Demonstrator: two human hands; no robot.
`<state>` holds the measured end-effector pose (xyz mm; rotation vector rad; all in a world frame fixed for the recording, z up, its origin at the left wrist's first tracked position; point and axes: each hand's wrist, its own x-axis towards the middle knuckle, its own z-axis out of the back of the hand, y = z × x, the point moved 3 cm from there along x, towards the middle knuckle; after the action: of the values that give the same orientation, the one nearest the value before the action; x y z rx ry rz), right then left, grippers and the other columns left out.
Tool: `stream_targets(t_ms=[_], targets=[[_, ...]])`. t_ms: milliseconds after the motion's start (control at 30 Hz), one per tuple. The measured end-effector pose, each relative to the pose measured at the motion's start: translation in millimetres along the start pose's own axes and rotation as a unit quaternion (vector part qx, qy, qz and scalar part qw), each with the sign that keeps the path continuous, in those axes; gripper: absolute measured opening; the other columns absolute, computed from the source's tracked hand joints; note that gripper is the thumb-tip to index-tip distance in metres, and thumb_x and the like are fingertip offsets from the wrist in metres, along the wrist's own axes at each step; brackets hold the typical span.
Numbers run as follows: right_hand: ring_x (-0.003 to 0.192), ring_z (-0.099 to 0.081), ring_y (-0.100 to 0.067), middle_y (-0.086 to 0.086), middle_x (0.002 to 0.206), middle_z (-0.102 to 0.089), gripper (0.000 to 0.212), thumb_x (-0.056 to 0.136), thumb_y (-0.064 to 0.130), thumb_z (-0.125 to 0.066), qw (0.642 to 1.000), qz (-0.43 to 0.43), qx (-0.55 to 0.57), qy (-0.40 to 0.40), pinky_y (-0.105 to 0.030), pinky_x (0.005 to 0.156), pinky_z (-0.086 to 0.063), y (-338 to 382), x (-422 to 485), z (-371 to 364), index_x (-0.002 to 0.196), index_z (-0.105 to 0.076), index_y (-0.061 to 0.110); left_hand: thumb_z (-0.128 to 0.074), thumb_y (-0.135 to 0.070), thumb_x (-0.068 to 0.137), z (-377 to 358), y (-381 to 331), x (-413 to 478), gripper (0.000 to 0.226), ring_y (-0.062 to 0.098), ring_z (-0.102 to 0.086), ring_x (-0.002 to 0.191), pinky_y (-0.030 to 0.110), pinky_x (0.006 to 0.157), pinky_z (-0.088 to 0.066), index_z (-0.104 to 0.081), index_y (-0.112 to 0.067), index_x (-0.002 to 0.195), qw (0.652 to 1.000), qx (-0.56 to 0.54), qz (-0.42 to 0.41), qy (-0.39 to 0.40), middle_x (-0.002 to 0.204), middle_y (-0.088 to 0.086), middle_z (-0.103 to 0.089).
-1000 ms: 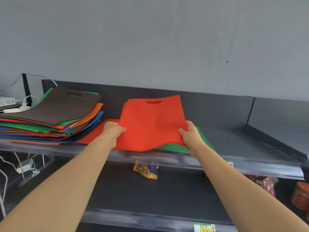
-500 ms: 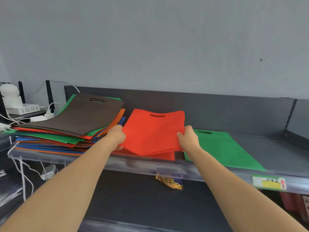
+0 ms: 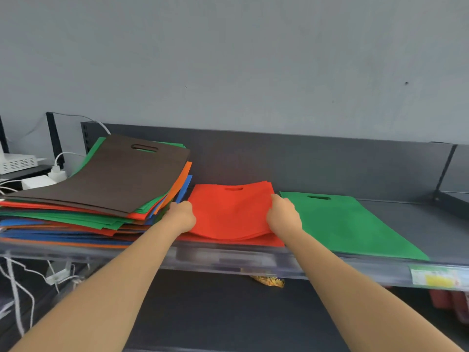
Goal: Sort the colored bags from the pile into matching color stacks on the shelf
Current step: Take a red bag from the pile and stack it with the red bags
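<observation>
Red bags [image 3: 231, 212]; shelf label [image 3: 434, 276] seemingly illegible

The dark shelf [image 3: 411, 219] carries a mixed pile [image 3: 101, 199] at left. Red bags [image 3: 231, 212] lie midway, a green bag [image 3: 350, 224] right.

Red bags [image 3: 231, 212] between mixed pile [image 3: 101, 179] and green bag [image 3: 342, 224].

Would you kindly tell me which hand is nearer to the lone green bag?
Right. The right hand grips the red stack at its right edge, beside the green bag; the left hand grips the opposite edge, next to the mixed pile.
</observation>
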<state>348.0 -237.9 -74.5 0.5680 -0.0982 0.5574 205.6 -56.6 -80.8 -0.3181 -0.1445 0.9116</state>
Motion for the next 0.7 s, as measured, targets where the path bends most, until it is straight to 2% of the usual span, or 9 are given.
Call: stream_targets(t_ms=[100, 200, 267, 400, 467, 533, 600, 700], targets=[[0.11, -0.052, -0.04, -0.019, 0.122, -0.048, 0.029, 0.091, 0.003, -0.036, 0.999, 0.012, -0.037, 0.016, -0.037, 0.08, -0.039, 1.9, -0.6, -4.4, 0.117, -0.049, 0.002, -0.039, -0.01, 0.095, -3.7, 1.9, 2.0, 0.031, 0.036, -0.046, 0.118, 0.039, 0.1, -0.042, -0.046, -0.004, 0.124, 1.0, 0.009, 0.0, -0.002, 0.139, 0.022, -0.029], [0.12, -0.044, -0.04, -0.021, 0.131, -0.043, 0.033, 0.093, 0.006, -0.036, 0.991, -0.004, -0.098, 0.086, -0.04, 0.096, -0.039, -3.4, -2.1, -13.9, 0.123, -0.048, 0.001, -0.039, -0.007, 0.092, -3.1, 1.5, 0.8, 0.028, 0.035, -0.053, 0.109, 0.038, 0.094, -0.046, -0.048, -0.004, 0.118, 1.0, 0.013, -0.005, -0.006, 0.137, 0.021, -0.03], [0.122, -0.042, -0.04, -0.022, 0.134, -0.04, 0.037, 0.093, 0.009, -0.037, 0.987, -0.012, -0.12, 0.109, -0.041, 0.1, -0.038, -5.3, -4.3, -17.9, 0.128, -0.047, 0.002, -0.042, -0.011, 0.092, -0.8, 1.0, 0.4, 0.024, 0.033, -0.055, 0.104, 0.037, 0.087, -0.046, -0.05, -0.005, 0.114, 1.0, 0.024, -0.012, -0.012, 0.133, 0.02, -0.036], [0.115, -0.048, -0.039, -0.023, 0.126, -0.049, 0.033, 0.091, 0.013, -0.041, 0.99, -0.004, -0.103, 0.096, -0.037, 0.088, -0.041, -0.4, -9.2, -19.5, 0.119, -0.052, 0.0, -0.044, -0.018, 0.094, -7.7, 1.6, 0.8, 0.017, 0.032, -0.056, 0.101, 0.038, 0.085, -0.046, -0.05, -0.008, 0.107, 0.998, 0.054, -0.028, 0.006, 0.13, 0.017, -0.039], [0.112, -0.048, -0.039, -0.023, 0.121, -0.053, 0.023, 0.09, 0.011, -0.041, 0.991, 0.008, -0.102, 0.091, -0.035, 0.08, -0.037, 1.3, -12.4, -22.3, 0.106, -0.054, 0.0, -0.045, -0.018, 0.093, -10.5, 2.8, 1.4, 0.009, 0.032, -0.057, 0.102, 0.037, 0.083, -0.047, -0.048, -0.01, 0.092, 0.997, 0.068, -0.047, -0.007, 0.121, 0.015, -0.049], [0.111, -0.048, -0.038, -0.022, 0.117, -0.056, 0.016, 0.089, 0.008, -0.04, 0.989, 0.019, -0.118, 0.09, -0.035, 0.077, -0.034, 1.5, -16.0, -27.4, 0.093, -0.053, 0.001, -0.045, -0.018, 0.093, -12.8, 4.4, 1.1, 0.009, 0.031, -0.056, 0.102, 0.036, 0.079, -0.047, -0.048, -0.01, 0.089, 0.994, 0.089, -0.059, -0.021, 0.113, 0.014, -0.055], [0.113, -0.047, -0.038, -0.022, 0.118, -0.057, 0.023, 0.089, 0.007, -0.037, 0.986, 0.025, -0.134, 0.095, -0.038, 0.082, -0.036, 2.1, -19.2, -29.9, 0.1, -0.056, 0.002, -0.042, -0.018, 0.095, -15.7, 3.9, -1.1, 0.014, 0.031, -0.053, 0.105, 0.038, 0.082, -0.046, -0.052, -0.009, 0.1, 0.99, 0.123, -0.07, -0.021, 0.112, 0.014, -0.056], [0.121, -0.041, -0.038, -0.017, 0.129, -0.049, 0.033, 0.093, 0.014, -0.036, 0.982, 0.013, -0.155, 0.105, -0.042, 0.096, -0.037, 4.5, -22.8, -24.4, 0.119, -0.053, 0.006, -0.04, -0.014, 0.096, -17.5, 0.7, -5.9, 0.019, 0.031, -0.052, 0.108, 0.039, 0.084, -0.047, -0.053, -0.008, 0.109, 0.985, 0.152, -0.081, -0.019, 0.115, 0.013, -0.056]])
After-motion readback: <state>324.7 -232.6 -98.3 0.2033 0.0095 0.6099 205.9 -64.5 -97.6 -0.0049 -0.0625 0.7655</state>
